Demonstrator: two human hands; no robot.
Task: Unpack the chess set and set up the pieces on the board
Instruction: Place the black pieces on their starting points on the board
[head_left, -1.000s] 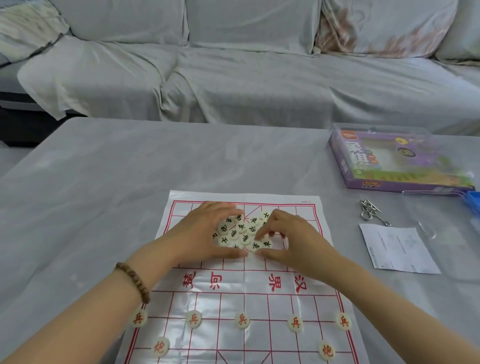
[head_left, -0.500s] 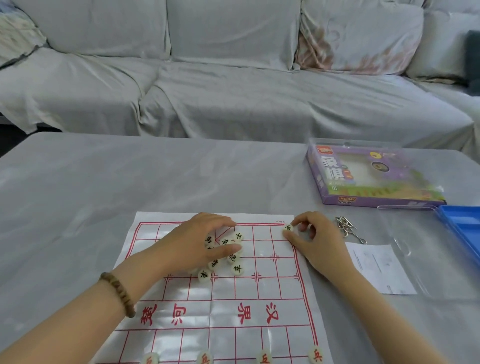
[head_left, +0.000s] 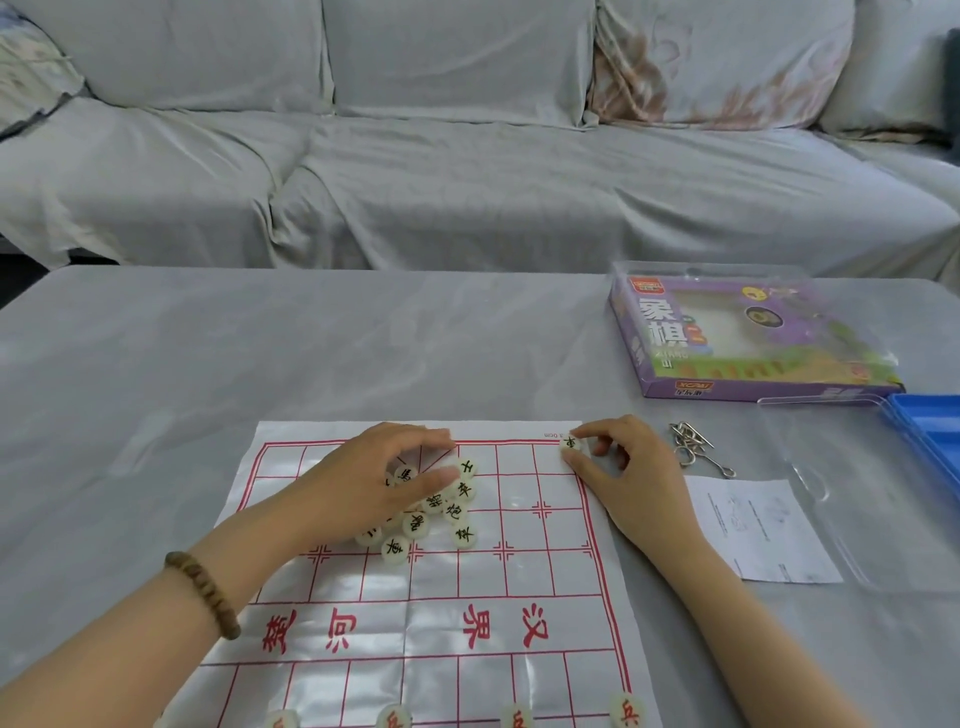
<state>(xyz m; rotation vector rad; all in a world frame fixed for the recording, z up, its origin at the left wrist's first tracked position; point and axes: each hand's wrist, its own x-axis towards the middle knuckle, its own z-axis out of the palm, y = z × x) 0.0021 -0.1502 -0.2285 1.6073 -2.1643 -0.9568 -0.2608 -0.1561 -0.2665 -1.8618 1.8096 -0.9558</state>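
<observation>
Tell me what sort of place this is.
Most likely a living room at home. A long sofa under a loose grey cover, with a floral cushion, stands behind a low cloth-covered table. On the table lie a chess board, chess pieces and their box.

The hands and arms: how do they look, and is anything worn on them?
No sleeves or gloves are in view. The left hand has a bracelet of round brown beads at its wrist. The right hand shows no ring or watch.
</observation>
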